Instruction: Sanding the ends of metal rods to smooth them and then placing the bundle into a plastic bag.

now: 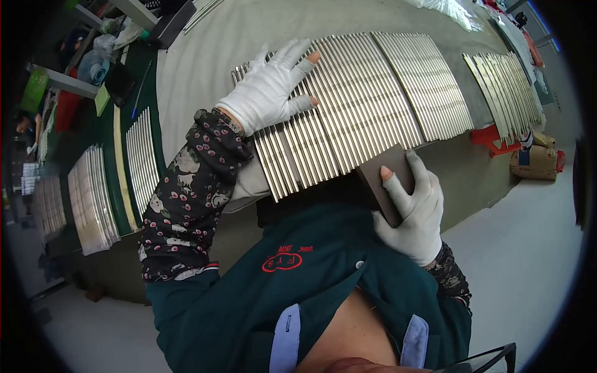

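A row of shiny metal rods (pixel 367 93) lies side by side on the table in front of me. My left hand (pixel 267 87), in a white glove with thumb and fingertip bare, rests flat with fingers spread on the left part of the row. In my right hand (pixel 420 208), also gloved, is a flat grey-brown block (pixel 387 177). Its upper edge sits at the near ends of the rods; whether it touches them I cannot tell. Right of a dark gap, a further set of rods (pixel 426 84) continues the row.
Another group of rods (pixel 504 96) lies at the far right, beside a red stool (pixel 491 140) and a brown sack (pixel 533 163). More rod bundles (pixel 92 199) stand on the left table. A clear plastic bag (pixel 451 9) lies at the back. The table (pixel 205 68) has a pale cover.
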Demonstrator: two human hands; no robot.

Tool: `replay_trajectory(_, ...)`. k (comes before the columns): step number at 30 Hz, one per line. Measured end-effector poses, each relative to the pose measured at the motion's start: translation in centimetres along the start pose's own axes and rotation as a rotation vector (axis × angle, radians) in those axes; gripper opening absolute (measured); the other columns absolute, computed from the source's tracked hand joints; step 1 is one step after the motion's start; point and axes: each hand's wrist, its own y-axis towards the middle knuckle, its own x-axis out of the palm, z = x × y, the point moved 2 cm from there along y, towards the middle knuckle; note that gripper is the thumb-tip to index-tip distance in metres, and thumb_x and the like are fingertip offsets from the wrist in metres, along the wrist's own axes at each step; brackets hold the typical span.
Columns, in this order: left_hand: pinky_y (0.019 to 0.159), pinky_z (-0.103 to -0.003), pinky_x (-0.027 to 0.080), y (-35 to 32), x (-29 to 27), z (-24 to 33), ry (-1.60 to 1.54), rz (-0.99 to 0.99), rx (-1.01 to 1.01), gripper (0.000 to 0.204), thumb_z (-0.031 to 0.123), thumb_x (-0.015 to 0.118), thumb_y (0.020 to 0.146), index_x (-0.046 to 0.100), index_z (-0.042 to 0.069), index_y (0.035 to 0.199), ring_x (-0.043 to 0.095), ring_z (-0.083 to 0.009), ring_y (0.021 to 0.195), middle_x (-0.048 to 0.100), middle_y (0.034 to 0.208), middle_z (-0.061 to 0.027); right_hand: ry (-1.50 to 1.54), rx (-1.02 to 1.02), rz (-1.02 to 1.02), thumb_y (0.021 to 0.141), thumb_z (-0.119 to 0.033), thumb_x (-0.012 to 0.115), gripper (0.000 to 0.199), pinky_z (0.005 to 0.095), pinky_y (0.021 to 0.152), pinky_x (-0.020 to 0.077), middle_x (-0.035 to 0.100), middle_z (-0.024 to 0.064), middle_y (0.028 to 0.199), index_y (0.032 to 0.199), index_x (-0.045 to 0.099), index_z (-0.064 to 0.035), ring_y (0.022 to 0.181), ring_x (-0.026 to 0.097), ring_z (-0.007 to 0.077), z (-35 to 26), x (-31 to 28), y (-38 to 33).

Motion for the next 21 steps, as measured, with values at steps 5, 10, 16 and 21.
replay_trajectory(5,0.108,-0.056,0.019,-2.6,-0.2,-0.1,0.091,-0.134,-0.011,0.076,0.067,0.029,0.087,0.022,0.018,0.145,0.025,-0.0362,0.135,0.023,0.148,-0.0181,0.010,0.010,-0.003,0.054,-0.022,0.075,0.073,0.0405,0.082,0.0422,0.041,0.0233,0.130,0.124,0.053,-0.0174,0.102,0.048,0.0333,-0.7,0.1,-0.2)
replay_trajectory(10,0.107,-0.058,0.020,-3.3,-0.3,-0.1,0.079,-0.114,-0.004,0.074,0.065,0.030,0.088,0.021,0.019,0.146,0.025,-0.0371,0.135,0.023,0.147,-0.0188,0.016,-0.050,-0.020,0.054,-0.024,0.075,0.075,0.0407,0.080,0.0423,0.040,0.0233,0.129,0.126,0.051,-0.0179,0.101,0.048,0.0335,-1.3,0.2,0.0)
replay_trajectory(16,0.107,-0.058,0.020,-3.2,-0.3,-0.3,0.099,-0.126,-0.004,0.075,0.064,0.032,0.088,0.020,0.018,0.146,0.025,-0.0368,0.135,0.022,0.148,-0.0184,0.030,-0.103,-0.041,0.055,-0.025,0.075,0.077,0.0403,0.078,0.0426,0.040,0.0252,0.128,0.127,0.050,-0.0176,0.099,0.049,0.0338,-2.4,0.6,0.7)
replay_trajectory(21,0.108,-0.056,0.019,-2.7,-0.5,-0.2,0.142,-0.160,-0.019,0.079,0.065,0.031,0.087,0.025,0.011,0.144,0.025,-0.0356,0.135,0.022,0.148,-0.0180,0.033,-0.119,-0.043,0.054,-0.025,0.075,0.076,0.0395,0.076,0.0427,0.041,0.0259,0.127,0.125,0.051,-0.0165,0.098,0.049,0.0341,-2.9,0.9,1.1)
